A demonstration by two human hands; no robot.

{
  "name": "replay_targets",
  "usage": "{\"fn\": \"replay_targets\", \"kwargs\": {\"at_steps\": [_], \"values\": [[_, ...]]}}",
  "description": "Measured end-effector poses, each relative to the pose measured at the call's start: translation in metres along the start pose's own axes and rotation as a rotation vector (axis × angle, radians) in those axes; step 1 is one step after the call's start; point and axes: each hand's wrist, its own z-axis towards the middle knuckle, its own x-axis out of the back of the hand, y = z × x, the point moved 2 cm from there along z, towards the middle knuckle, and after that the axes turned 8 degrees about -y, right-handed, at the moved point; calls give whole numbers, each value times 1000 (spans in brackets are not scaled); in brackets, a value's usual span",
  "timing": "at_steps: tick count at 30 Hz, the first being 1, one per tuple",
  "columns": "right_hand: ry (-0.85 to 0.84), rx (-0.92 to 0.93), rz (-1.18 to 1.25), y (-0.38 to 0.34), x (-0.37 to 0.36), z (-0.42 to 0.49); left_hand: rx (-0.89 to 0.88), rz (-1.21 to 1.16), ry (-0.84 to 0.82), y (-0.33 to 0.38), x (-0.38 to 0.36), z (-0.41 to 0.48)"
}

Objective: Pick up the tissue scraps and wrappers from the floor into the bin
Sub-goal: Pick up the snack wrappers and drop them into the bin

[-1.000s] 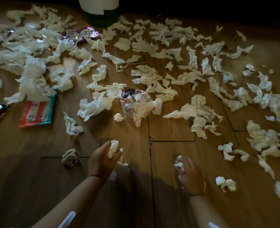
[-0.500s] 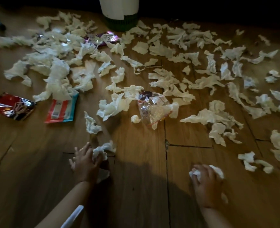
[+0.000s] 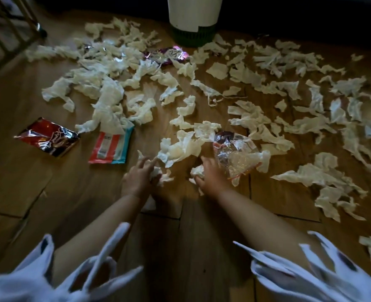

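Both hands low, clutching tissue scraps.

Matt wood floor under your hands; crinkled soft tissue scraps ahead; glossy clear plastic wrapper by your right hand.

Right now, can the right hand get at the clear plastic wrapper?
Probably yes. The right hand already sits against the near edge of the clear plastic wrapper, with nothing between them. But it is holding tissue scraps, so a clean grip may be awkward.
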Motion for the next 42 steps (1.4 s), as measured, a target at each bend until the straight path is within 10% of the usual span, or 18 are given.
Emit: {"fn": "replay_targets", "kwargs": {"at_steps": [15, 26, 29, 32, 42], "values": [[224, 233, -371, 40, -46, -63, -66, -14, 32, 7, -40, -56], [-61, 395, -443, 25, -42, -56, -57, -216, 26, -2, -22, -46], [-282, 138, -248, -2, -19, -53, 157, -431, -16, 4, 15, -48], [-138, -31, 67, -44, 26, -65, 288, -689, 10, 18, 70, -61], [64, -240, 420, -245, 276, -141, 167, -688, 41, 117, 411, -94]]}}
